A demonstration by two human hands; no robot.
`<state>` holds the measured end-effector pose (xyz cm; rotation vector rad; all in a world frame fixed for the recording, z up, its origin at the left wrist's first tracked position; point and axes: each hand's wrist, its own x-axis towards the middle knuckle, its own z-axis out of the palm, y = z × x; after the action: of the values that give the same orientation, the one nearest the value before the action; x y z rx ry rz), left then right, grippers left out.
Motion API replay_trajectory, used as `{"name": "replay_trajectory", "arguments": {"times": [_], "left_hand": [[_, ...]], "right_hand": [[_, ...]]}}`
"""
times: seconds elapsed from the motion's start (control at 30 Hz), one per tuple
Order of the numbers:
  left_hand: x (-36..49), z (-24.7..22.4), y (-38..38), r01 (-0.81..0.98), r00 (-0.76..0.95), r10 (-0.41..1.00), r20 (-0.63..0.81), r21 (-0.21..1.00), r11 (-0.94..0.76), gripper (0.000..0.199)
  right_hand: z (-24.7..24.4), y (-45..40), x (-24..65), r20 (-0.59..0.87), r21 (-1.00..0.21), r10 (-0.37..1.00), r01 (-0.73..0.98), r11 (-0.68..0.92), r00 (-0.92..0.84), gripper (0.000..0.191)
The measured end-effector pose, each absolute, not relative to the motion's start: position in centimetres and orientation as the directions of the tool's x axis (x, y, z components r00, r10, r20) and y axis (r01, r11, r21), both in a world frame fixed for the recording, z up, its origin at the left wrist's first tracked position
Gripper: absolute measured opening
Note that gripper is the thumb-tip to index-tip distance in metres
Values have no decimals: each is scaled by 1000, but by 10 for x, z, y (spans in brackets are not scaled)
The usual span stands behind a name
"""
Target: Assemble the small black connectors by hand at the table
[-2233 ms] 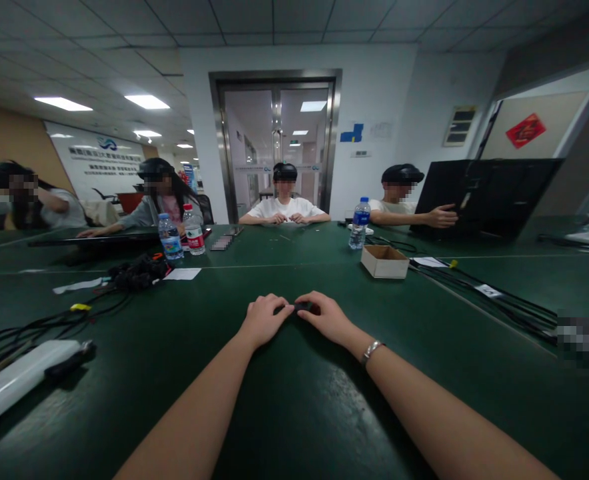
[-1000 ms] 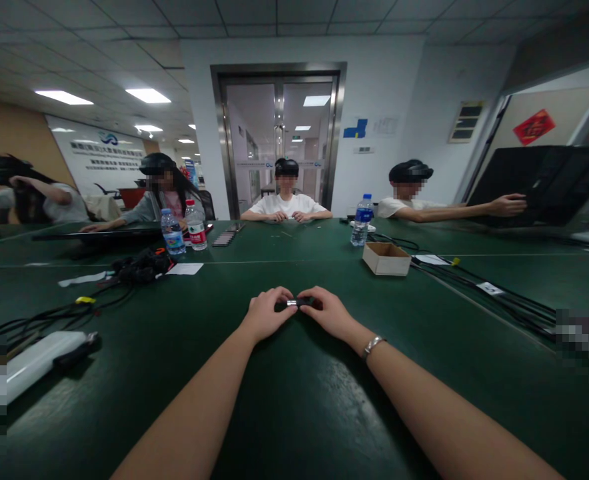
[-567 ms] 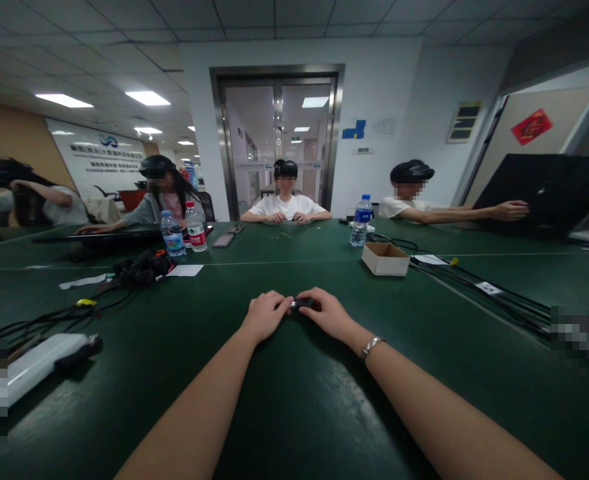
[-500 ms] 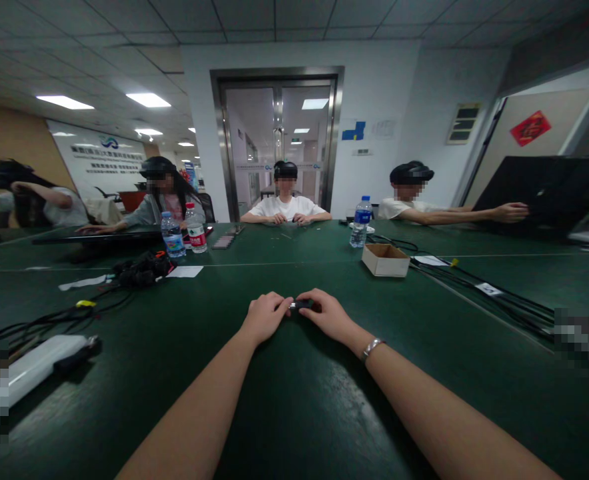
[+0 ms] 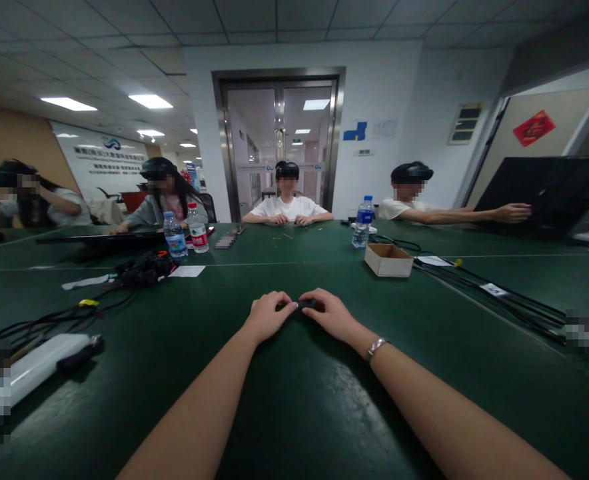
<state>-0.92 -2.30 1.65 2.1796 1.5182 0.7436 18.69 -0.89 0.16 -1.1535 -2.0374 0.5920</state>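
Observation:
Near the middle of the green table (image 5: 294, 373), a small dark object (image 5: 304, 305) lies between my two hands. My right hand (image 5: 328, 312) grips its right part between thumb and fingers. From the other side, my left hand (image 5: 270, 313) reaches its left end with thumb and fingertips pressed together. Whether the left fingers hold a separate small piece is too small to tell. A metal bracelet (image 5: 377, 348) circles my right wrist.
An open cardboard box (image 5: 388, 261) and a water bottle (image 5: 363, 222) stand ahead on the right. Black cables (image 5: 514, 300) run along the right. Two bottles (image 5: 175, 235) and a dark cable bundle (image 5: 144, 269) are ahead left. Several people sit around.
The fingertips of my left hand have moved slightly right, over the shiny end of the dark object, which showed before. My right hand stays on the object.

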Motion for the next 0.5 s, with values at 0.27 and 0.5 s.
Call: {"name": "replay_trajectory", "arguments": {"times": [0.27,0.5], "left_hand": [[-10,11,-17,753,305,925,226,537,-379,45],[-12,10,-17,700,307,913,267,587,-407,34]], "right_hand": [[0,-9,185,367,-673,863,540,505,-348,23],[4,-12,184,356,-676,869,548,493,-343,24]]}}
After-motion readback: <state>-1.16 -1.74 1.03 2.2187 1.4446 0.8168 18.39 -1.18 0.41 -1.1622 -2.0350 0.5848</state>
